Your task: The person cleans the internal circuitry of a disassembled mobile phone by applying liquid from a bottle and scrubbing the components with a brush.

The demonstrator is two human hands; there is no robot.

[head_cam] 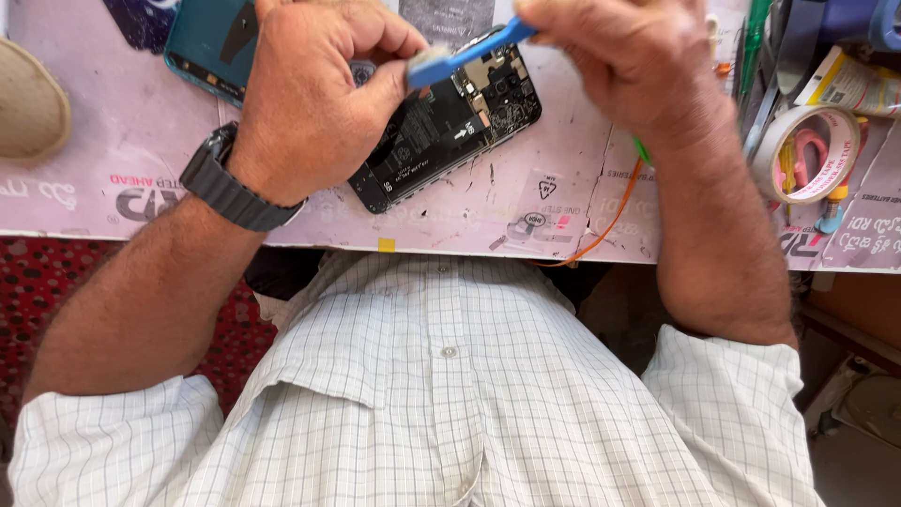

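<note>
An opened black phone (pixel 450 127) with its back cover off lies on the worn pink work mat (pixel 526 207), its circuit boards showing. My left hand (pixel 314 89) rests on the phone's upper left end, fingers curled, and touches the head of a blue toothbrush (pixel 460 58). My right hand (pixel 624 61) grips the toothbrush handle, with the brush head above the phone's board. A black watch is on my left wrist.
A teal phone back cover (pixel 211 47) lies at the far left of the mat. A tape roll (pixel 807 155) and several tools sit at the right. An orange wire (pixel 610 225) runs to the table's front edge. A tan rounded object (pixel 28 103) is at far left.
</note>
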